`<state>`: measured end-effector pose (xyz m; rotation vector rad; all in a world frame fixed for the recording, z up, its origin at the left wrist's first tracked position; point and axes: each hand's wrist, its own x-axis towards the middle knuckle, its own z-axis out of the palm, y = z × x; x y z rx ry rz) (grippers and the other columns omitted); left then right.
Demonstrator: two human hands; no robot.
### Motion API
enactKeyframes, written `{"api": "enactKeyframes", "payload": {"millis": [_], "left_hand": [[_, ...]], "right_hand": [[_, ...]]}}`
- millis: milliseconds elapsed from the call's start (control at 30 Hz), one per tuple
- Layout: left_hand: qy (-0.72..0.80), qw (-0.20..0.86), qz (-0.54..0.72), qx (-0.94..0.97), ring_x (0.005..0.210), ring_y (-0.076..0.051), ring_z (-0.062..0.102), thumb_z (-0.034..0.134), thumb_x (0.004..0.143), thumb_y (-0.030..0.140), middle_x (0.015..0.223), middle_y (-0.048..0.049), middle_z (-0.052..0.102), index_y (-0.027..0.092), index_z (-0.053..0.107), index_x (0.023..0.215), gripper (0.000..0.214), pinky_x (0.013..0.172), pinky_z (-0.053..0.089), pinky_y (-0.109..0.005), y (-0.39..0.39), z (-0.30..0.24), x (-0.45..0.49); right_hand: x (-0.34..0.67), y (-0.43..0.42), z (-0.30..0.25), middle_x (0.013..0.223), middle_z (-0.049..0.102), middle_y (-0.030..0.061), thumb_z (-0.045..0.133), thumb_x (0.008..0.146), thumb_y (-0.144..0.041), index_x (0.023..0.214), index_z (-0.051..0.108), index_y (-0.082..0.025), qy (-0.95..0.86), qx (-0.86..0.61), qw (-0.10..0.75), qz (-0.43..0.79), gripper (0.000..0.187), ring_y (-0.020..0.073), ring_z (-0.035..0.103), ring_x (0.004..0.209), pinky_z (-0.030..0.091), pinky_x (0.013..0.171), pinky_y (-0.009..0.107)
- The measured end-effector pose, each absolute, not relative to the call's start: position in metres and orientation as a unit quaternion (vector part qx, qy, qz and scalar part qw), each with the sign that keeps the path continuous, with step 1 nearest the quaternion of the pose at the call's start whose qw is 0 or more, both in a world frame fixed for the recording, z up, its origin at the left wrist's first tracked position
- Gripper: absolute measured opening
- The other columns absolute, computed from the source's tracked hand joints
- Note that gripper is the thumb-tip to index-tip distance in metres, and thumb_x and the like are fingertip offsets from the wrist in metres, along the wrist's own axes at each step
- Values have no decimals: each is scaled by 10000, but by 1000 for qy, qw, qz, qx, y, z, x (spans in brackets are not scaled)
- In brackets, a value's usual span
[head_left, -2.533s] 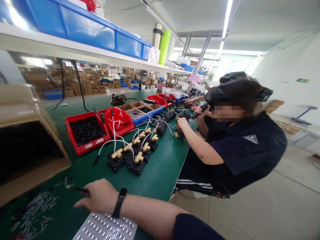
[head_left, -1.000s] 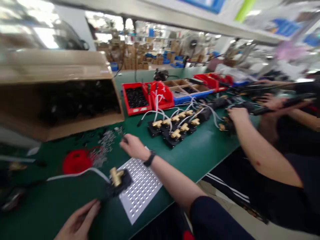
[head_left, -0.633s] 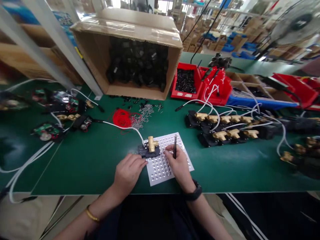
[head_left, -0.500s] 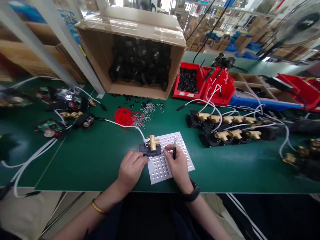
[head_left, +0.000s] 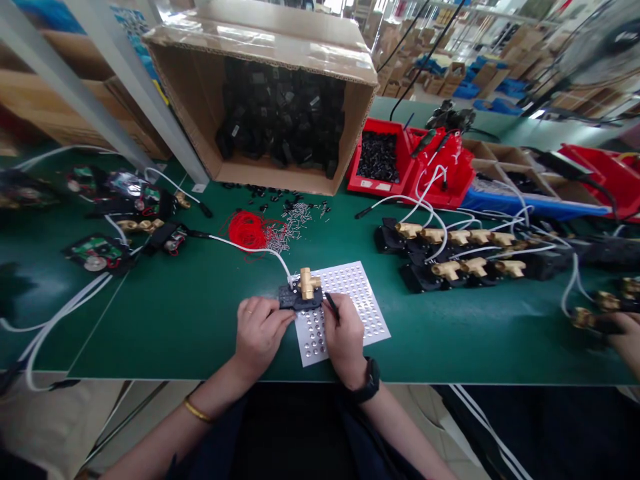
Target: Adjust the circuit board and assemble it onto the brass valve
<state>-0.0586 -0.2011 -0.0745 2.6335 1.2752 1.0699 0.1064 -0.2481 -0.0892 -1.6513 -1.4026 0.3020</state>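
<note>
A black valve unit with a brass tee fitting (head_left: 306, 291) and a white cable sits on the left part of a perforated metal plate (head_left: 360, 300) on the green bench. My left hand (head_left: 260, 333) is closed on the unit's black base at its near left side. My right hand (head_left: 344, 337) pinches a thin black tool (head_left: 331, 306), whose tip points at the unit's right side.
An open cardboard box (head_left: 270, 100) of black parts lies at the back. Red bins (head_left: 380, 160), a red wire coil (head_left: 246, 230) and loose metal pins (head_left: 295, 220) lie behind the plate. Finished brass valve units (head_left: 450, 257) stand in rows at right. Circuit boards (head_left: 100, 250) and cables lie left. Another person's hand (head_left: 627, 333) shows far right.
My view swung from the co-worker on the right down to my own spot. My left hand brought the valve unit onto the plate, and my right hand tilted the tool toward it.
</note>
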Motion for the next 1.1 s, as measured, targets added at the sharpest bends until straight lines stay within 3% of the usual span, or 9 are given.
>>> {"api": "enactKeyframes", "payload": {"millis": [233, 700, 800, 933, 1033, 1100], "left_hand": [[378, -8, 310, 872, 655, -168, 498, 614, 821, 261, 642, -8, 592, 204, 657, 724, 121, 687, 327, -336, -194, -67, -62], [333, -94, 268, 899, 578, -196, 471, 598, 816, 372, 551, -2, 519, 205, 508, 580, 303, 625, 301, -346, -181, -69, -60], [340, -73, 293, 890, 552, -182, 480, 614, 801, 388, 546, 12, 509, 203, 480, 608, 299, 621, 321, -336, -179, -72, -59], [374, -14, 310, 874, 561, -181, 514, 584, 768, 540, 595, -2, 531, 193, 478, 672, 374, 632, 377, -333, -180, -80, -62], [452, 82, 307, 834, 587, -204, 540, 553, 698, 667, 645, -23, 550, 190, 509, 738, 481, 602, 421, -337, -183, -92, -72], [516, 176, 320, 775, 618, -217, 565, 525, 716, 660, 727, -49, 583, 182, 543, 875, 504, 544, 435, -325, -181, -103, -81]], "right_hand": [[110, -252, -94, 848, 601, 72, 422, 873, -124, 824, 530, -197, -619, -651, 428, 94, 139, 170, 596, 779, 501, 678, 289], [111, -251, -89, 839, 631, 62, 426, 796, -73, 834, 599, -192, -603, -643, 461, 103, 214, 153, 601, 794, 503, 676, 250], [109, -249, -86, 812, 618, 54, 425, 773, -68, 797, 576, -196, -588, -659, 454, 116, 200, 157, 590, 780, 494, 674, 250], [112, -247, -79, 809, 605, 62, 424, 722, -52, 781, 552, -188, -610, -666, 414, 117, 195, 174, 581, 780, 496, 678, 266], [115, -248, -79, 836, 613, 65, 434, 716, -51, 800, 557, -183, -632, -662, 386, 119, 198, 175, 586, 781, 500, 676, 265], [116, -249, -83, 868, 624, 56, 444, 732, -45, 835, 572, -183, -631, -657, 391, 128, 215, 161, 599, 795, 501, 692, 247]]}}
